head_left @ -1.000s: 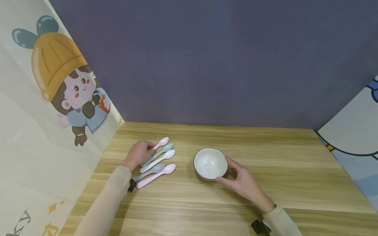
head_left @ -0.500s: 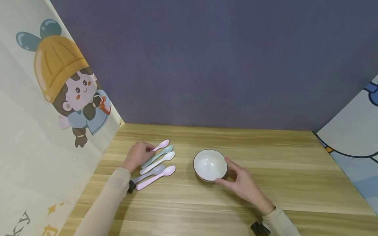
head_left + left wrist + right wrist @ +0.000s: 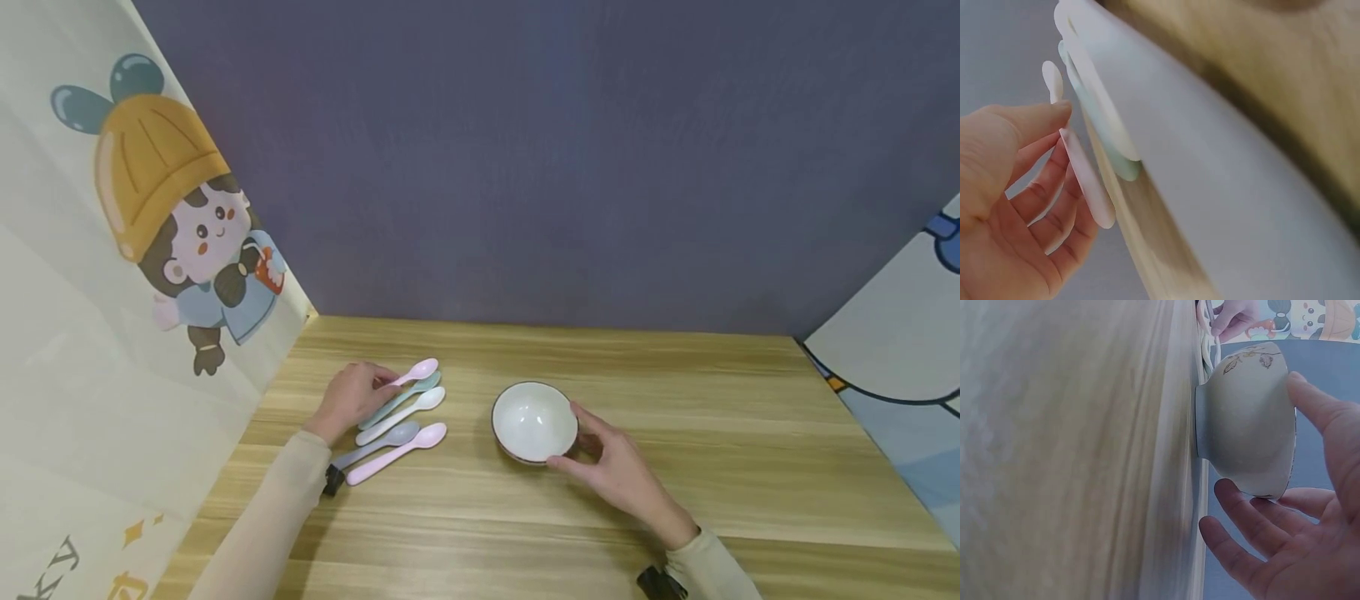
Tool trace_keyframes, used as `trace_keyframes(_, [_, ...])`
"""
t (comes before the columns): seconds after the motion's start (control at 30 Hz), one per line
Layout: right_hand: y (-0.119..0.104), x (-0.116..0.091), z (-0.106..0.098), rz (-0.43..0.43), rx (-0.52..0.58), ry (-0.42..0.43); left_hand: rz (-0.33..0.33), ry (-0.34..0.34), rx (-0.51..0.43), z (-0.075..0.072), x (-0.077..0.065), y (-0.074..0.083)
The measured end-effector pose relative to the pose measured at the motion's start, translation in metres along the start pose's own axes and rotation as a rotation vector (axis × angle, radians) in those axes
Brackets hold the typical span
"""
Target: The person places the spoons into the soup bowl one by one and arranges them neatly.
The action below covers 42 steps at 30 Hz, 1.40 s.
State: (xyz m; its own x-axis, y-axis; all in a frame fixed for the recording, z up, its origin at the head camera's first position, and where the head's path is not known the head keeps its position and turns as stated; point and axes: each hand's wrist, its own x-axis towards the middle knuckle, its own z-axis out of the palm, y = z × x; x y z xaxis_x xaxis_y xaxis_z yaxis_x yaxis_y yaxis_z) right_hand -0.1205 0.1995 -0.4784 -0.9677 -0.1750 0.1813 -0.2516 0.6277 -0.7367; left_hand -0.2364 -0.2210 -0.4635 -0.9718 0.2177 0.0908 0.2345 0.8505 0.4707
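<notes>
Wall (image 3: pixel 82 358) w/ "ky" txt (image 3: pixel 64 557), L hand (image 3: pixel 351 397) pinching far pink spoon (image 3: pixel 423 368), R hand (image 3: pixel 621 468) gripping bowl (image 3: pixel 532 423).

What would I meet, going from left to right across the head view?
Cartoon figure in an orange hat, left hand, head of the pink spoon it holds, white bowl, right hand, blue-and-white wall drawing. The other spoons overlap the left hand's span, so I skip them.

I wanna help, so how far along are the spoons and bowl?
Done: the bowl stands upright, the right hand at its rim. In hand: the left hand pinches the farthest pink spoon. Maybe left: four other spoons on the table; none is in the bowl.
</notes>
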Motion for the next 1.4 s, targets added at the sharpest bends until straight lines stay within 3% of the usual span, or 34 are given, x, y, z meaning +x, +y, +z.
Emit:
trace_keyframes(0.2, [-0.001,0.001,0.001,-0.002,-0.007,0.001,0.019,0.021,-0.001,-0.001,-0.003,0.006])
trace_keyframes(0.5, [-0.003,-0.002,0.0,0.005,0.02,0.003,0.117,0.049,-0.009,-0.004,-0.005,0.017])
trace_keyframes(1.1, [-0.005,0.0,-0.004,0.035,-0.037,-0.026,0.161,0.063,-0.004,-0.008,-0.015,0.032])
trace_keyframes(1.4, [-0.005,0.003,-0.004,0.006,-0.051,-0.052,0.204,0.08,0.002,-0.006,-0.017,0.034])
